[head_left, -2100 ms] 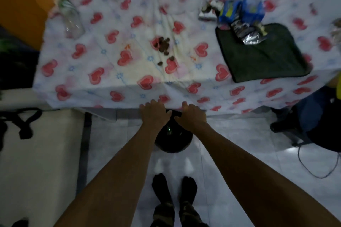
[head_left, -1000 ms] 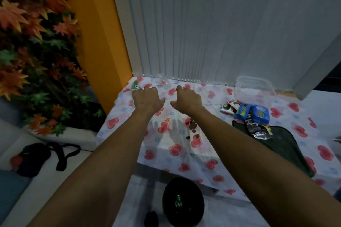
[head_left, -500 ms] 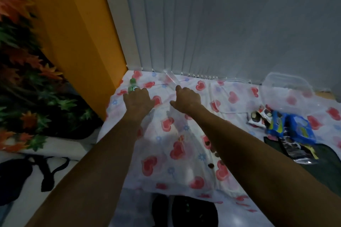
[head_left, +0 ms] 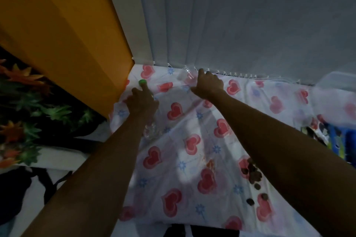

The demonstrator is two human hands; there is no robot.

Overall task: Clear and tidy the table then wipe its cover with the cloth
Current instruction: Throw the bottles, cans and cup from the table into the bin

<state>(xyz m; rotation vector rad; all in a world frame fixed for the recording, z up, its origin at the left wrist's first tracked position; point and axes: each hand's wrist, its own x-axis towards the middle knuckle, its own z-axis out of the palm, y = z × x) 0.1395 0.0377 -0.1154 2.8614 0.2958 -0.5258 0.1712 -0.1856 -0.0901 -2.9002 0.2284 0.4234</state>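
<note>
While the left hand (head_left: 142, 102) is apparently gripping the light, slippery bottle (head_left: 151, 130) beneath it, best held mid-body, the right hand (head_left: 209, 84), fingers loosely bent, is hovering beside a flimsy cup (head_left: 185, 75).

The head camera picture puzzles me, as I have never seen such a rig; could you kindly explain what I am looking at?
There is no machine here. A person wears one wide-angle camera on the head, looking forward and down, so the two bare arms are their own. The cover has red hearts. The left hand lies over a clear bottle with a green cap. The right hand reaches to a clear cup by the blinds. It is too dim to tell whether either hand grips. Brown crumbs lie near the right forearm, and blue packets sit at the right edge.
</note>
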